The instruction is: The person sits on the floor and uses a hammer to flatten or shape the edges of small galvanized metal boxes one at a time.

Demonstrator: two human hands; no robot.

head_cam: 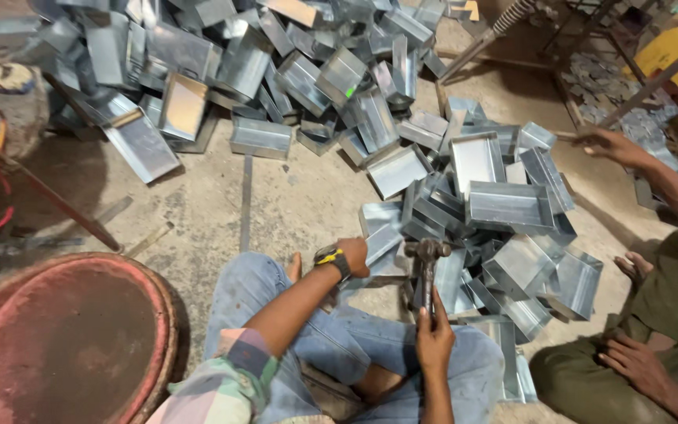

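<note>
- Gripping hammer (pixel 427 267) handle: right hand (pixel 433 339), clenched, head up over lap.
- Left hand (pixel 352 255) closed on metal tray (pixel 382 228) at pile's (pixel 504 220) near edge, on floor (pixel 292 196).
- Co-worker's hand (pixel 610 144) reaching from right.

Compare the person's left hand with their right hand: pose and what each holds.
The left hand reaches forward, closed on a sheet-metal tray at the pile's edge; the right hand stays near the knees, gripping a hammer upright. The left wrist wears a watch; the right wrist is bare. Both hands are closed on something.
</note>
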